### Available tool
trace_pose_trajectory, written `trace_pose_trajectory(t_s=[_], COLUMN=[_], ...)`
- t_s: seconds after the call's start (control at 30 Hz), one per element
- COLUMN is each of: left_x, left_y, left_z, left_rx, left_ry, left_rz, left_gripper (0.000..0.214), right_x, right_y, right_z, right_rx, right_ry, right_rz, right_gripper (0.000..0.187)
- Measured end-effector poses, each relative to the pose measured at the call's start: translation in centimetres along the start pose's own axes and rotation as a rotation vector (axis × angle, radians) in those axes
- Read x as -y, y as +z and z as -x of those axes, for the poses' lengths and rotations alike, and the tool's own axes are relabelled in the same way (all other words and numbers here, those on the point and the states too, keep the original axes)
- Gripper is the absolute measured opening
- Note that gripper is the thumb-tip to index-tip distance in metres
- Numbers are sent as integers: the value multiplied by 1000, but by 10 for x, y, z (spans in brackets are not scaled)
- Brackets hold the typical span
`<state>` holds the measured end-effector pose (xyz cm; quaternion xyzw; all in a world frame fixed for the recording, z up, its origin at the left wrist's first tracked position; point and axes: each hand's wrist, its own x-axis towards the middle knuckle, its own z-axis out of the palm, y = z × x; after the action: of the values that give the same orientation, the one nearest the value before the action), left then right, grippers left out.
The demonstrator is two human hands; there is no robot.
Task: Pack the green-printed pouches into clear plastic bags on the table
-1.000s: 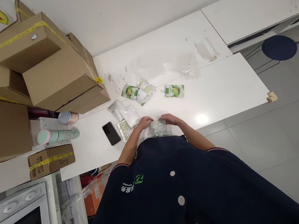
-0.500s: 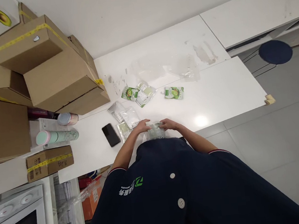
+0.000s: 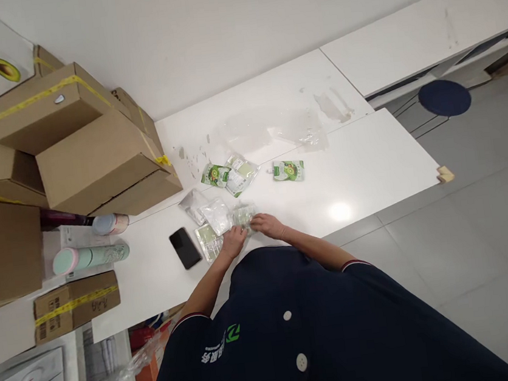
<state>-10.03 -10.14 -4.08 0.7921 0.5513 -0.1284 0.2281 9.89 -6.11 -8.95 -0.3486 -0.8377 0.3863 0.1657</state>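
Packet [image 3: 244,215]: clear with greenish contents, flat on the white table [image 3: 370,159], just beside other clear bags [image 3: 213,210].
Right hand [image 3: 268,225]: fingertips on packet's near edge; pinching or pressing, cannot tell.
Left hand [image 3: 234,240]: fingers curled at packet's left corner; grip unclear.
Phone [image 3: 185,248]: left of both hands.

both hands [image 3: 252,232] on clear packet [image 3: 244,215], white table [image 3: 360,160]

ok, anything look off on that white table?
Yes: a grey smear and dark specks stain the far side of the white table, beside crumpled clear film. Cardboard boxes at left are stacked crooked.
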Motion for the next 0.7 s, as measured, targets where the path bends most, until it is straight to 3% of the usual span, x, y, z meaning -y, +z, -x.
trace_pose_trajectory(t_s=[0.07,0.17,0.27,0.33,0.37,0.5,0.53,0.6,0.7], left_x=[-5,-10,-10,-8,-7,-8,-9,-12,-16], left_y=[14,22,18,14,11,3,1,-3,-6], left_z=[-1,-6,-12,-16,-18,-26,-27,-28,-27], left_rx=[50,90,135,183,211,291,304,322,323], left_ry=[-32,-111,-131,-142,-159,-257,-278,-319,-352], left_rz=[-17,-68,-86,-59,-38,52,72,90,69], left_gripper=[35,34,36,42,45,47,46,42,38], right_x=[-3,0,-3,-19,-33,-110,-130,-165,-201], right_y=[18,32,17,-18,-42,-165,-193,-237,-266], right_z=[3,6,3,-4,-9,-21,-22,-25,-34], right_rx=[93,130,216,142,22,-756,-891,-1055,-1110], right_ry=[-50,-90,-88,30,139,699,780,924,1046], right_rz=[100,153,22,-111,-161,-181,-199,-292,-459], right_gripper=[24,30,33,24,21,34,41,53,57])
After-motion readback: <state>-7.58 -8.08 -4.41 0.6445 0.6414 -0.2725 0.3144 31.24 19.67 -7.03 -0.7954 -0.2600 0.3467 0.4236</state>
